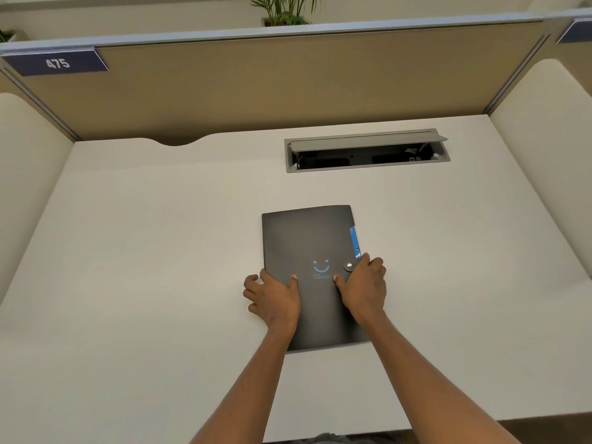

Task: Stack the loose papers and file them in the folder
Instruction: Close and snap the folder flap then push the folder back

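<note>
A black folder (304, 238) with a blue smiley print lies closed and flat in the middle of the white desk (144, 251). Its snap strap (349, 265) is fastened on the right edge, and a blue tab (354, 240) sticks out above it. My left hand (274, 298) grips the folder's left edge, thumb on the cover. My right hand (363, 288) grips the right edge just below the snap, thumb on the cover. No loose papers are visible.
An open grey cable hatch (366, 150) is set in the desk behind the folder. Tan partition walls (272, 88) close the desk at the back and sides, with a sign reading 475 (57, 63) at upper left. A plant (285, 9) stands beyond.
</note>
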The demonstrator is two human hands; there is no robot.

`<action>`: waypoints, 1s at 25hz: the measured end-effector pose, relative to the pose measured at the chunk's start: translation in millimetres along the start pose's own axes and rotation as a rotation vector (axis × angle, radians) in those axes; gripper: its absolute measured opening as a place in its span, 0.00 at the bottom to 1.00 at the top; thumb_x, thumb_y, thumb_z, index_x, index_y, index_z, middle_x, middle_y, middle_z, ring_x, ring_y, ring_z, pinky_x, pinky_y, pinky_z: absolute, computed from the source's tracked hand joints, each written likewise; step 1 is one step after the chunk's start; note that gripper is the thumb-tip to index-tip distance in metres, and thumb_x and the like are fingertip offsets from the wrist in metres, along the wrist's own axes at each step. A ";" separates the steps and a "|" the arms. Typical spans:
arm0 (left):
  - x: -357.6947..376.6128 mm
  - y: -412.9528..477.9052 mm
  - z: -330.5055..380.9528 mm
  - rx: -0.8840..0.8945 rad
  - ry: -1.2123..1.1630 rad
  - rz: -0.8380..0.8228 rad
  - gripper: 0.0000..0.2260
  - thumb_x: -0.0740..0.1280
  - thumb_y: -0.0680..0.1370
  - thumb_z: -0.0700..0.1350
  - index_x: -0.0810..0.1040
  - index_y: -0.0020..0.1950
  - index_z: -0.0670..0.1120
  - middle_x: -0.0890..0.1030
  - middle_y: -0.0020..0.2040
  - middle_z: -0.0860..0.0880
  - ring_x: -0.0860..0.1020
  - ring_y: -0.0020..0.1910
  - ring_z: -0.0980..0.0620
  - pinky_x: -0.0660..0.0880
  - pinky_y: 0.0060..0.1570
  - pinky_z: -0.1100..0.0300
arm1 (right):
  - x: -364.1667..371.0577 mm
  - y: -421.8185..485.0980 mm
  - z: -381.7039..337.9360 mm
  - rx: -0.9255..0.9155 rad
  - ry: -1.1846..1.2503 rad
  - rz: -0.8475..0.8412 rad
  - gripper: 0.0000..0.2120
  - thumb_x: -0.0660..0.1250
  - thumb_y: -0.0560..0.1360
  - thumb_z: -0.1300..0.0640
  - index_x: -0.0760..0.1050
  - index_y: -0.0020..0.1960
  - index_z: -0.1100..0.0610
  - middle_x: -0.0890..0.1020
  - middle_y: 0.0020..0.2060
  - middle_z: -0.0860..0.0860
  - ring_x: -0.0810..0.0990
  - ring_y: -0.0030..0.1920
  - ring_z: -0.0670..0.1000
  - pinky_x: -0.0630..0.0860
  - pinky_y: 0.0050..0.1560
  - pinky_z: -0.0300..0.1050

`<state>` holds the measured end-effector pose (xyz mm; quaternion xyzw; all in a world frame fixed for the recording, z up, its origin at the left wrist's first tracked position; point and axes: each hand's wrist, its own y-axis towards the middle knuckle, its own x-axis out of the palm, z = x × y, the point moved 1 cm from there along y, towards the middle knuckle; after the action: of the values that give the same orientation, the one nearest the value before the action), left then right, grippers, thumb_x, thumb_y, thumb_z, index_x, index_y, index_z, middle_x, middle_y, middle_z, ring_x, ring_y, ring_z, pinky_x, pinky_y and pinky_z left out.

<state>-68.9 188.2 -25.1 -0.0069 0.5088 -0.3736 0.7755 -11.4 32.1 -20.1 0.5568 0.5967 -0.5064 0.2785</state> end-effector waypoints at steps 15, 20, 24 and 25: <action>-63.9 77.4 -41.2 -0.092 -0.427 0.005 0.15 0.75 0.75 0.36 0.82 0.62 0.43 0.87 0.54 0.43 0.81 0.46 0.46 0.77 0.50 0.58 | 20.6 -2.4 -58.5 0.019 0.144 -0.119 0.36 0.81 0.70 0.49 0.66 0.70 0.59 0.75 0.63 0.60 0.73 0.64 0.60 0.76 0.61 0.54; -99.4 115.6 -54.5 -0.075 -0.428 0.054 0.17 0.76 0.74 0.37 0.84 0.63 0.43 0.87 0.55 0.43 0.83 0.47 0.45 0.78 0.54 0.56 | 36.6 -0.7 -111.4 -0.037 0.154 -0.114 0.38 0.80 0.71 0.48 0.65 0.73 0.58 0.74 0.63 0.58 0.73 0.64 0.59 0.77 0.61 0.52; -121.8 152.2 -49.4 -0.052 -0.412 0.074 0.17 0.75 0.74 0.37 0.83 0.64 0.43 0.87 0.56 0.43 0.84 0.51 0.41 0.78 0.56 0.54 | 38.5 14.6 -154.9 -0.077 0.165 -0.102 0.37 0.79 0.71 0.49 0.65 0.73 0.58 0.74 0.63 0.58 0.73 0.64 0.59 0.77 0.61 0.52; -126.1 161.9 -45.8 -0.043 -0.409 0.075 0.17 0.75 0.74 0.37 0.84 0.63 0.43 0.87 0.56 0.42 0.84 0.51 0.41 0.78 0.56 0.55 | 37.4 20.2 -165.2 -0.087 0.166 -0.097 0.37 0.79 0.72 0.49 0.65 0.73 0.58 0.74 0.63 0.59 0.73 0.64 0.59 0.77 0.60 0.52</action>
<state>-38.3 395.8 -11.6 -0.0802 0.3484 -0.3243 0.8758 37.6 194.7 -4.7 0.5546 0.6654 -0.4450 0.2272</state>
